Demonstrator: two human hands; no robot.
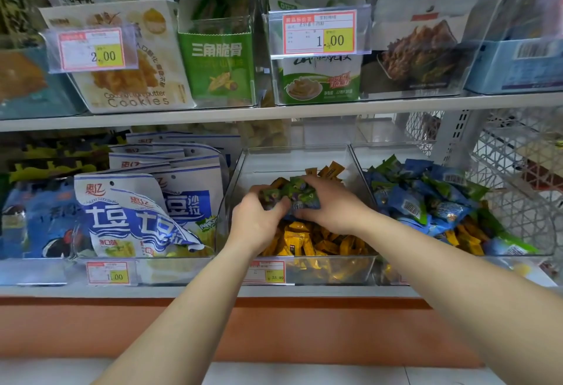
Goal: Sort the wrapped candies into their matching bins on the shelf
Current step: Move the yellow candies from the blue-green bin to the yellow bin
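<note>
Candies in green and purple wrappers (pixel 288 191) sit bunched together between both hands, above the middle of a clear bin (pixel 304 153) on the lower shelf. The left hand (pixel 256 223) has its fingers curled round the left end of the bunch, and the right hand (pixel 330 205) has its fingers bent over the top and right side, so both hands grip the same cluster. Under them the bin holds a heap of yellow candies (pixel 307 241), with a few orange ones showing at the back.

Just to the right stands a second clear bin (pixel 393 153), piled with blue candies (pixel 408 202) mixed with green ones, and some yellow ones low at the front. To the left of the middle bin stand white and blue snack bags (pixel 137 211), leaning forward. A price tag (pixel 265 272) is fixed to the front of the middle bin. Higher up, the upper shelf (pixel 213 116) carries a cookie box (pixel 128 59) and green packets (pixel 217 65). A white wire basket (pixel 518 171) stands at the far right.
</note>
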